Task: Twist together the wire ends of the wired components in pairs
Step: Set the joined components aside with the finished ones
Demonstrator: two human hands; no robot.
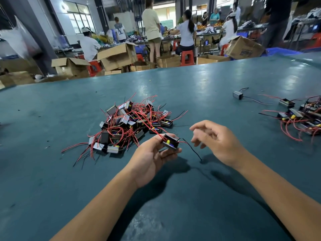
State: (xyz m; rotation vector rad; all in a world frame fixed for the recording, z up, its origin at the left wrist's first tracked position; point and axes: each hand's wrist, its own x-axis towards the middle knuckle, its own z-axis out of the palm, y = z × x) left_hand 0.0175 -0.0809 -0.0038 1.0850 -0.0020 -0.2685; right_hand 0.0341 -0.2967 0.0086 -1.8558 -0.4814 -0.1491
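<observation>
My left hand (152, 158) grips a small black boxed component (171, 142) with yellow and blue parts inside, just above the green table. A red wire runs from it back to the pile, and its black wire (192, 150) trails down to the right onto the table. My right hand (217, 140) hovers to the right of the component with loosely spread fingers, holding nothing, close above the black wire. A tangled pile of similar components (128, 122) with red and black wires lies beyond my left hand.
A second group of wired components (302, 117) lies at the right edge of the green table (191, 91), with one single unit (238, 95) apart from it. Beyond the table's far edge are cardboard boxes (118, 55), red stools and several people at other benches.
</observation>
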